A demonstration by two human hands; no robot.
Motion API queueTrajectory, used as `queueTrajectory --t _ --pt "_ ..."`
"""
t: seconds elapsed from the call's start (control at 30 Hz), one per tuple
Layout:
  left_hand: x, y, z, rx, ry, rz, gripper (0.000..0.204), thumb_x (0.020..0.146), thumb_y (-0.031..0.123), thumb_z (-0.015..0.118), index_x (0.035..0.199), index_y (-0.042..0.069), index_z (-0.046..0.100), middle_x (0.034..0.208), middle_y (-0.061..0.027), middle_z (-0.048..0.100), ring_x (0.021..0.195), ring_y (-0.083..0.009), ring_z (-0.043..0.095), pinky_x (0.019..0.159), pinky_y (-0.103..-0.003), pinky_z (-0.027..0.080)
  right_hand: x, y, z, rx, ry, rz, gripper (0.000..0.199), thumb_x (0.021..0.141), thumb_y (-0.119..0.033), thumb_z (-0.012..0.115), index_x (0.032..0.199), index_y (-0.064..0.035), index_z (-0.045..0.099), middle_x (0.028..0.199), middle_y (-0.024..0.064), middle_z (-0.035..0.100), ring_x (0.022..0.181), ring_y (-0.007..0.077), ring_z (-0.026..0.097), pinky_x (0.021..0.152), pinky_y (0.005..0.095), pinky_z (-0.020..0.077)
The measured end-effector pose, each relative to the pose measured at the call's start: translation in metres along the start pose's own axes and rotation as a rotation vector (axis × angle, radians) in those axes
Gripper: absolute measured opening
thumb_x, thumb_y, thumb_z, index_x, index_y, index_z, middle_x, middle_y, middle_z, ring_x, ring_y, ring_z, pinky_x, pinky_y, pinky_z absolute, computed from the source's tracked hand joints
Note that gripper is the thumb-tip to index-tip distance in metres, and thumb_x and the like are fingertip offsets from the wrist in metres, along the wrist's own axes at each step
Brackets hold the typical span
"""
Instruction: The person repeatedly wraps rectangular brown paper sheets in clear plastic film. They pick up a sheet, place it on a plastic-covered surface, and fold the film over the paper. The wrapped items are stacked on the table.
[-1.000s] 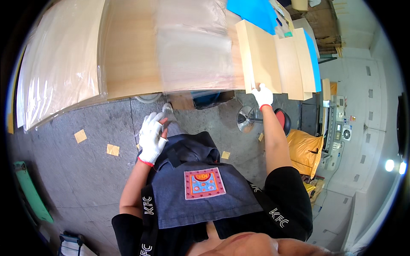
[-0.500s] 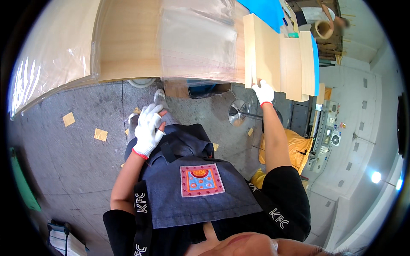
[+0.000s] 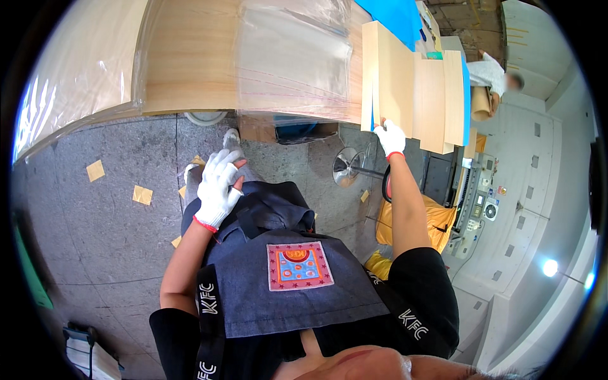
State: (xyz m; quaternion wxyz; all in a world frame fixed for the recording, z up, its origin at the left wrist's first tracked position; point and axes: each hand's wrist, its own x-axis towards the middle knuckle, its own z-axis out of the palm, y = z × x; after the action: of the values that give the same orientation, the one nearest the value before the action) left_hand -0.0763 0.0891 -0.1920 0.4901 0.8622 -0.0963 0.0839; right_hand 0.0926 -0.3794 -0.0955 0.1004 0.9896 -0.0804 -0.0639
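My right hand (image 3: 391, 137), in a white glove with bare fingertips, is closed at the near end of a pale wood-coloured board (image 3: 396, 82) on the right of the table. Thumb and fingers meet the board's corner. A blue sliver shows in the narrow gap between this board and the pale strip (image 3: 368, 79) on its left. Lower stacks of similar boards (image 3: 430, 101) lie to its right. Over my lap, away from the boards, my left hand (image 3: 218, 190) wears the same kind of glove. Its fingers are stretched out and hold nothing.
Clear plastic film (image 3: 294, 66) covers part of the wood-coloured table (image 3: 190, 79). A blue sheet (image 3: 394, 22) lies at the far right. Below the table's edge are a cardboard box (image 3: 256, 130) and a round metal stool base (image 3: 347, 168). Another person (image 3: 487, 73) holds a brown roll (image 3: 481, 103).
The gap beside the board at my right hand now shows blue. My left hand stays over my lap. The other person has moved nearer with the roll.
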Motion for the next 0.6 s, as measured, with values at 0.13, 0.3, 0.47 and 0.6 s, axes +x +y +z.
queueTrajectory --t 0.13,0.3,0.47,0.6 --pt "0.0 0.002 -0.002 -0.016 0.002 0.002 0.036 0.069 0.009 0.065 0.105 0.009 0.063 0.118 -0.0102 0.057 0.113 -0.0331 0.05 0.101 -0.046 0.036 0.002 0.008 0.008 0.002 0.029 -0.024 0.052 0.079 -0.046 0.06 0.109 -0.0031 0.06 0.096 0.0213 0.065 0.092 0.0357 0.062 0.08 0.0414 0.0474" --pt "0.004 0.007 0.008 -0.089 -0.001 0.053 0.035 0.069 0.008 0.065 0.103 0.008 0.063 0.114 -0.0111 0.058 0.11 -0.0335 0.052 0.098 -0.045 0.039 -0.002 -0.016 -0.007 -0.164 -0.022 0.022 0.048 0.079 -0.04 0.057 0.111 -0.0037 0.052 0.088 0.0225 0.065 0.084 0.0383 0.063 0.074 0.0456 0.0482" --pt "0.053 0.056 0.033 -0.317 -0.203 0.159 0.035 0.08 0.017 0.062 0.114 0.008 0.059 0.113 -0.0147 0.06 0.105 -0.0332 0.056 0.091 -0.04 0.045 0.002 -0.012 -0.015 -0.159 -0.043 -0.05 0.043 0.079 -0.031 0.055 0.112 -0.0046 0.043 0.08 0.0217 0.065 0.076 0.0383 0.064 0.067 0.0474 0.0498" --pt "0.128 0.117 0.094 -0.37 -0.497 0.104 0.054 0.088 0.034 0.058 0.134 0.009 0.044 0.124 -0.0146 0.055 0.116 -0.0293 0.052 0.096 -0.036 0.042 0.01 -0.004 -0.024 -0.171 -0.107 -0.098 0.039 0.08 -0.028 0.055 0.107 -0.0029 0.042 0.077 0.021 0.065 0.073 0.0378 0.064 0.066 0.0485 0.0499"
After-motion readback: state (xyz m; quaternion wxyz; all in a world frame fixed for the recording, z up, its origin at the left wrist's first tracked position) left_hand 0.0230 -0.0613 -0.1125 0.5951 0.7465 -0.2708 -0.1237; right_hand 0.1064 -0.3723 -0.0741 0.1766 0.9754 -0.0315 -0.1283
